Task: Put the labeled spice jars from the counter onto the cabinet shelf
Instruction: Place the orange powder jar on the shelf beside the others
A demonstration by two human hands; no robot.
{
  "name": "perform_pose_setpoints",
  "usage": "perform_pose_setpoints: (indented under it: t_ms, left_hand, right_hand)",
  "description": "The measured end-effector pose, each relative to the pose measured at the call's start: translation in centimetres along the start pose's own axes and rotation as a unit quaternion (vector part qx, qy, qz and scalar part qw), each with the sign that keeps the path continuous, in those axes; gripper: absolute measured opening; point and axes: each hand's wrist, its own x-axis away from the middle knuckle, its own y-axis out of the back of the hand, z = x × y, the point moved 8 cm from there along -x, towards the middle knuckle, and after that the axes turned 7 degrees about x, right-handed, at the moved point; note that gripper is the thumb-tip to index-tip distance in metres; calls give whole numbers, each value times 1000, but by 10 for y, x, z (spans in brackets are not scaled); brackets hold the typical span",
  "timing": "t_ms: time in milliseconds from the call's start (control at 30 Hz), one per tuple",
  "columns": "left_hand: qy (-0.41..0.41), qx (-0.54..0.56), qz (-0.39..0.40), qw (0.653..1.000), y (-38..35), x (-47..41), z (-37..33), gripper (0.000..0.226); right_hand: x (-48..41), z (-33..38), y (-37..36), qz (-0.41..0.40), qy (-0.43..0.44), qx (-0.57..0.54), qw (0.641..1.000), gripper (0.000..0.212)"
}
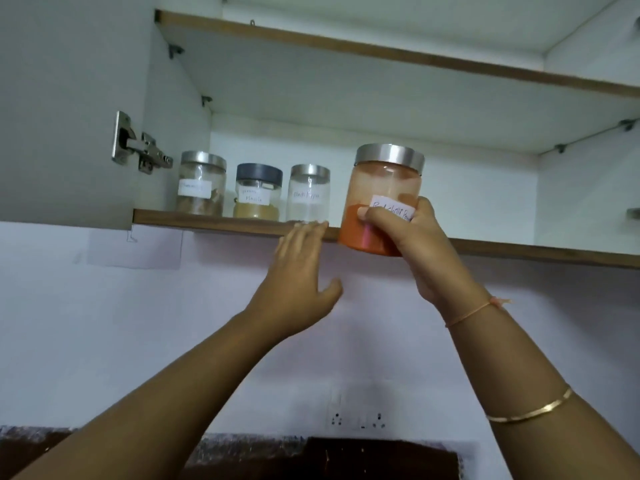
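The right hand [412, 244] grips a red chilli powder jar [381, 199] with a steel lid, raised in front of the cabinet shelf [225, 223], its base level with the shelf's wooden front edge. The fingers [372, 216] wrap over its white handwritten label. The left hand [298, 275] is spread flat with its fingertips at the shelf edge, holding nothing. On the shelf three labeled jars stand in a row: a steel-lidded jar of brown spice [201, 183], a dark-lidded masala jar [258, 192] and a steel-lidded black pepper jar [308, 192]. A door hinge [140, 145] sits at left.
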Motion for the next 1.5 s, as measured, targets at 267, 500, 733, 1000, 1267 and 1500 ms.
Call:
perform_pose_setpoints:
  t_ms: [267,500,733,1000,1267,1500]
  left_hand:
    - [-83,-248,-38,964,-13,-39,28,43]
    - [-136,-230,-171,948,-12,-37,27,31]
    - [-125,-251,-216,935,-17,-40,33,32]
    - [-139,-255,-246,925,-20,-40,35,31]
    - [-147,-258,-273,915,-22,-41,39,32]
    - [-148,-254,-275,915,-21,-40,38,32]
  right_hand:
    - [-67,2,15,-17,-1,65,998,70]
    - [-98,-21,-3,28,-26,129,991,63]
    - [-116,-47,-14,132,-125,191,965,48]
    - [-136,-64,-23,166,-192,254,933,51]
    - [-151,-76,-40,150,-174,277,933,34]
    - [-157,-80,-40,139,-124,420,888,72]
